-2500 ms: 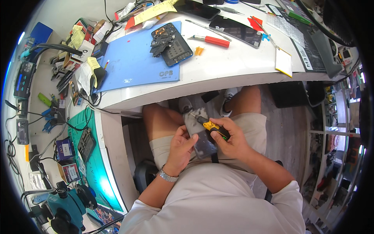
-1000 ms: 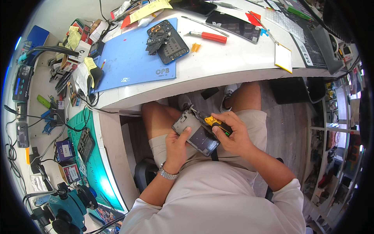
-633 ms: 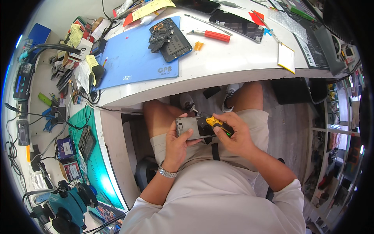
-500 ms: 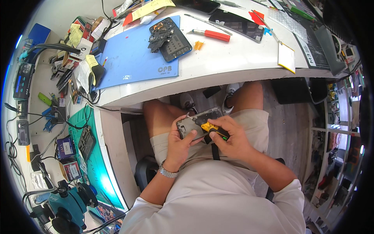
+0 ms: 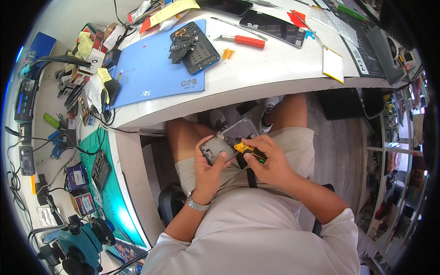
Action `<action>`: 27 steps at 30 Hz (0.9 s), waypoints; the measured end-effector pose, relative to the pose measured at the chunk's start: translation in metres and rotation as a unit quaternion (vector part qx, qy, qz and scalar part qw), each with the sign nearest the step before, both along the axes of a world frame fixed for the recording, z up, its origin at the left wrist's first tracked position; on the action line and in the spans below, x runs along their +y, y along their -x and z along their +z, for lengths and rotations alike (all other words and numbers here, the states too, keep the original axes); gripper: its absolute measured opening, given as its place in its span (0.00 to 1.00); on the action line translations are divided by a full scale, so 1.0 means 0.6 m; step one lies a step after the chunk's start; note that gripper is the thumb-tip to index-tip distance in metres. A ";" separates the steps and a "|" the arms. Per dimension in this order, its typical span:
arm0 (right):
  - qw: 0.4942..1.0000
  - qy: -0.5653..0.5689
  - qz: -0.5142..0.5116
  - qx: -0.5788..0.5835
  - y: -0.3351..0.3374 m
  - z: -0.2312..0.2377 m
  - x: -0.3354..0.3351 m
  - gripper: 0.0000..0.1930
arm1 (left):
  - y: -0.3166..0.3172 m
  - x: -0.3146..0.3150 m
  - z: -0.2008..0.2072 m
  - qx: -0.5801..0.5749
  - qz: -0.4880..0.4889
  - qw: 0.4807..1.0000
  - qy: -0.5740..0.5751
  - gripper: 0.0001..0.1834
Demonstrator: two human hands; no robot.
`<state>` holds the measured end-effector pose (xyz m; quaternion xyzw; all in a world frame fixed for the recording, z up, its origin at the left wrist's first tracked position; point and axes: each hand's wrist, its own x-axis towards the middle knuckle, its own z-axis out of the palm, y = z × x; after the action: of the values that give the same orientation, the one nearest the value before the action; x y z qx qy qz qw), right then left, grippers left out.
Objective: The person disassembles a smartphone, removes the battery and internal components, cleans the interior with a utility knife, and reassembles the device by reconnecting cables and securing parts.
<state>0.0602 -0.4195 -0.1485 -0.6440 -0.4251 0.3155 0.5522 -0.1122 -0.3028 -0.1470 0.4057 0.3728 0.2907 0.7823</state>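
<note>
Over my lap, my left hand [image 5: 208, 170] grips a grey phone frame [image 5: 213, 148] by its near left end, thumb on the flat inner face. The frame lies tilted, its far end pointing up and right. My right hand [image 5: 273, 164] is closed around a yellow-and-black hand-held power tool [image 5: 243, 147] with small green lights at its rear end. The tool's narrow front end points left and meets or hovers just over the frame's upper edge; I cannot tell if it touches.
On the white bench [image 5: 256, 73] ahead lie a blue mat [image 5: 156, 73], an opened phone housing [image 5: 204, 57] with dark parts on it, a red-handled craft knife [image 5: 249, 41] and a dark phone screen [image 5: 275, 28]. A teal microscope [image 5: 80, 245] stands at left; a black bin [image 5: 339, 103] sits right.
The phone frame has turned a little and shifted left in my left hand. My right hand with the tool has moved slightly left along with it. The view has shifted a little.
</note>
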 end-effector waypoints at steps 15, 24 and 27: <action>0.998 0.009 -0.055 -0.035 -0.033 -0.005 0.006 0.17 | 0.010 0.003 -0.001 -0.015 0.039 0.999 -0.012 0.31; 0.997 0.012 -0.070 -0.026 -0.039 -0.013 0.005 0.17 | 0.014 0.005 -0.006 -0.017 0.046 0.999 -0.011 0.31; 0.997 0.022 -0.068 -0.029 -0.041 -0.009 0.003 0.18 | 0.014 0.006 -0.005 -0.017 0.048 0.999 -0.009 0.31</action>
<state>0.0850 -0.4175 -0.1540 -0.6920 -0.3893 0.2682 0.5456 -0.1208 -0.2993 -0.1502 0.3898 0.3757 0.3379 0.7699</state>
